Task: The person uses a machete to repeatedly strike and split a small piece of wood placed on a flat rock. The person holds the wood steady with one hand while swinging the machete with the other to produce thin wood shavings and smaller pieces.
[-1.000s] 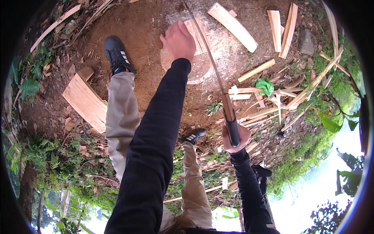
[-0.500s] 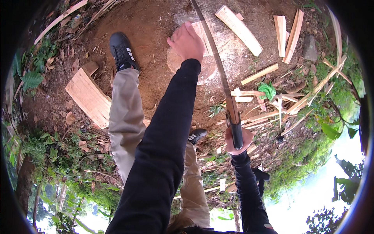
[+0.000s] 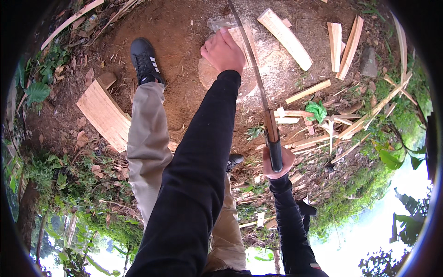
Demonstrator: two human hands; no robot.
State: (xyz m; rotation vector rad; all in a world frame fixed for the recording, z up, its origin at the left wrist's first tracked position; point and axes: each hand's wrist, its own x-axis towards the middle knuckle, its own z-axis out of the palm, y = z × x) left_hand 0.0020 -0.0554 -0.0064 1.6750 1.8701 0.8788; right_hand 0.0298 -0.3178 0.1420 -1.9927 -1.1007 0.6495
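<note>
My right hand [image 3: 279,162] is wrapped round the dark handle of a machete [image 3: 253,57], its long narrow blade pointing away from me toward the top of the head view. My left hand [image 3: 224,51] is closed on a pale piece of wood [image 3: 249,40], which shows between the hand and the blade; the fingers' far side is hidden. Beneath that wood is a round chopping stump [image 3: 207,76], dusted with pale chips on the right. The blade passes in front of the wood in this view; whether it touches it I cannot tell.
A wide pale board [image 3: 104,115] lies by my left leg. Split wood pieces [image 3: 286,39] lie beyond the stump and to its right. Nearer on the right are a green plastic bag [image 3: 316,111], a pile of thin offcuts [image 3: 341,131] and a grey stone [image 3: 368,62].
My right hand and the machete handle have shifted slightly left and away from me. My left hand keeps its grip, with only a small shift in the view.
</note>
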